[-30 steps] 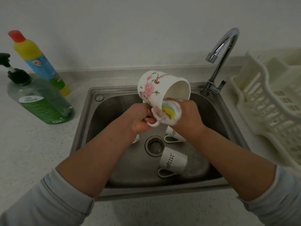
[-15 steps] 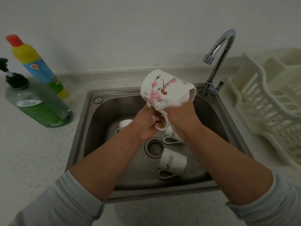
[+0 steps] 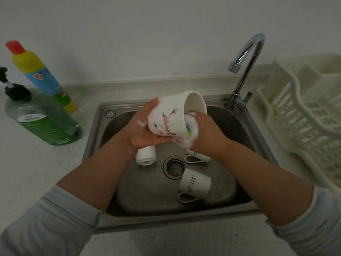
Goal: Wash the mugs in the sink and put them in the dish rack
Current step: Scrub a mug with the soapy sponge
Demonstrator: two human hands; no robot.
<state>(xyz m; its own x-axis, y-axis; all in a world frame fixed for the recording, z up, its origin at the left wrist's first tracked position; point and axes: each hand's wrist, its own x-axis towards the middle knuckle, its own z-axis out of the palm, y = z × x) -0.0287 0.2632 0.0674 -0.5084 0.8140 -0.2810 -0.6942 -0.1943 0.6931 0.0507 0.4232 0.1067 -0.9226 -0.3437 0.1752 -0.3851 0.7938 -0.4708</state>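
Steel sink [image 3: 96, 137], tap off. I see left hand [image 3: 145, 130] clamped round the floral mug [image 3: 171, 117] above the basin, right hand [image 3: 204, 133] pressing a soapy sponge [image 3: 190, 130] at its rim. Scrub step; next likely rinse, then dish rack [image 3: 299, 115].

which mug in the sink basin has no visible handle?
The plain white mug left of the drain, under the left wrist. The other two show looped handles.

Four mugs: one floral mug [image 3: 171, 117] held, three white mugs [image 3: 146, 155] [image 3: 197, 157] [image 3: 194, 183] below. One sponge [image 3: 190, 129], two bottles [image 3: 39, 78] [image 3: 44, 121], one dish rack [image 3: 304, 117], one faucet [image 3: 245, 67].
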